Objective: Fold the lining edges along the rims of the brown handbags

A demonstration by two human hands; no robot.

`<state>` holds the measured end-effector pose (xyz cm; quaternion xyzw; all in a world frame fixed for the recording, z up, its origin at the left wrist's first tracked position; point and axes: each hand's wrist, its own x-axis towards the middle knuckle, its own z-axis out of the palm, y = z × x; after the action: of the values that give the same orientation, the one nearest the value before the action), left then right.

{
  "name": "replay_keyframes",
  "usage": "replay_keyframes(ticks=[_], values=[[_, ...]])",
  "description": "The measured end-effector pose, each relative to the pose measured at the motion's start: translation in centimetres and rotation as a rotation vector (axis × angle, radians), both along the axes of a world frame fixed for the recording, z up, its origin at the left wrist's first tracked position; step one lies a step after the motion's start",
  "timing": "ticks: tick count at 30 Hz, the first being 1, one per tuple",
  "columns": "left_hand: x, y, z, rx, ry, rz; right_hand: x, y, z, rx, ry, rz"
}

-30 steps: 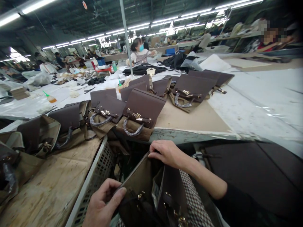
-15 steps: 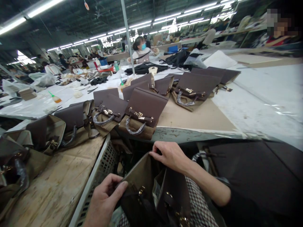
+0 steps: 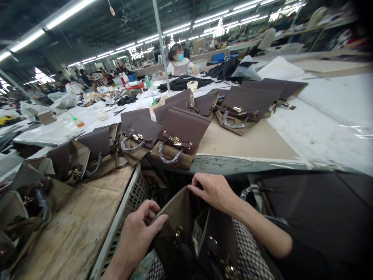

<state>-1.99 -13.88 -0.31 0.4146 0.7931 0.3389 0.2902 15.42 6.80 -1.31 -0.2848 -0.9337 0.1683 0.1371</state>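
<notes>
A dark brown handbag (image 3: 223,229) with gold-coloured hardware is held low in front of me, above a checked cloth (image 3: 250,252). Its mouth gapes, showing an olive-brown inside and an inner pocket edge. My left hand (image 3: 140,233) pinches the near left end of the bag's raised edge between thumb and fingers. At the far end of that same edge, my right hand (image 3: 211,192) grips it with thumb and bent fingers. The lower part of the bag runs out of view at the bottom.
Several similar handbags (image 3: 183,128) with wrapped handles line the white table (image 3: 329,112). More stand on a worn wooden board (image 3: 78,217) at left. A plastic crate (image 3: 128,206) sits beside the board. Dark brown material (image 3: 317,210) lies at right. A masked person (image 3: 179,64) sits across the table.
The whole view has shifted slightly, so most things appear a little further right. Both hands keep their hold on the handbag's edge, with the left fingers slightly shifted.
</notes>
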Motion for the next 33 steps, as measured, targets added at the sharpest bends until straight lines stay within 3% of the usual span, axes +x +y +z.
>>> replay_keyframes(ticks=[6,13,17,22,26,33], values=[[0.4,0.7,1.5,-0.04,0.099,-0.096,0.1,0.1,-0.1,0.008,0.008,-0.003],[0.5,1.2,1.2,-0.014,0.269,-0.154,0.0,0.2,-0.2,0.02,0.007,-0.001],[0.7,1.6,1.3,0.025,0.167,-0.148,0.0,0.3,-0.1,0.009,0.015,0.002],[0.3,1.9,0.9,-0.043,-0.053,-0.079,0.1,0.3,-0.1,-0.003,0.015,0.001],[-0.7,2.4,0.6,-0.095,-0.12,-0.128,0.2,0.3,-0.4,0.012,0.03,-0.016],[-0.7,4.0,2.4,-0.14,0.187,-0.307,-0.1,0.2,-0.4,0.018,0.044,-0.009]])
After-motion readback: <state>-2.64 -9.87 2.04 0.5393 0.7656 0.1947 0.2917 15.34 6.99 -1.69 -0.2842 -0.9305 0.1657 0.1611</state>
